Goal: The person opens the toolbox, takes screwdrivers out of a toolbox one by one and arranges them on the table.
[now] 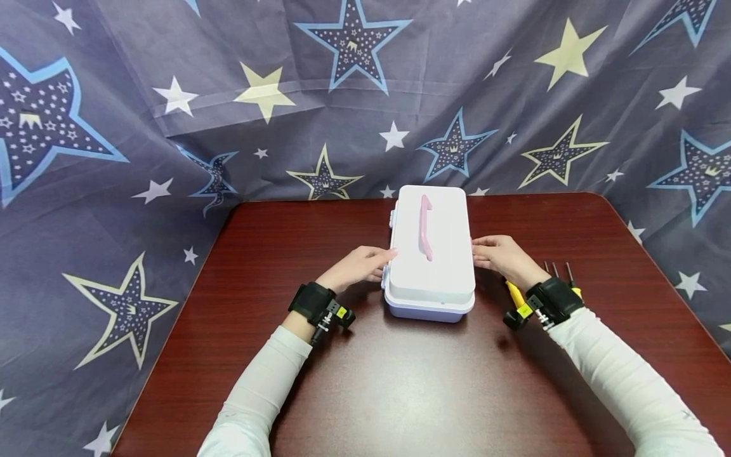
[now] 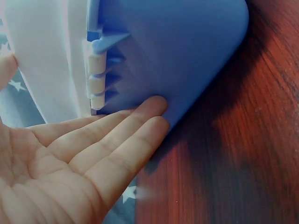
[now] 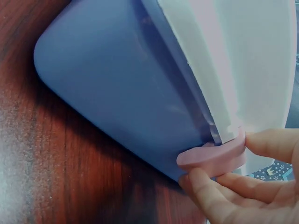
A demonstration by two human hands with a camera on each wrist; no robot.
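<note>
A storage box [image 1: 436, 279] stands lengthwise at the middle of the table, its white lid down on a blue base [image 1: 422, 313]. A pink carry handle [image 1: 424, 228] lies along the lid's top. My left hand [image 1: 361, 263] rests against the box's left side, thumb at the lid's edge. In the left wrist view its fingers are nearly straight along the blue wall, below a white hinge [image 2: 96, 77]. On the opposite side, my right hand [image 1: 505, 257] pinches a pink latch [image 3: 215, 161] between thumb and fingers, where lid and base meet.
Yellow-handled tools [image 1: 515, 293] with thin metal shafts lie on the dark red table [image 1: 365, 393] close by the right wrist, partly hidden by it. A grey star-patterned cloth [image 1: 320, 114] hangs behind the table's far edge and along its sides.
</note>
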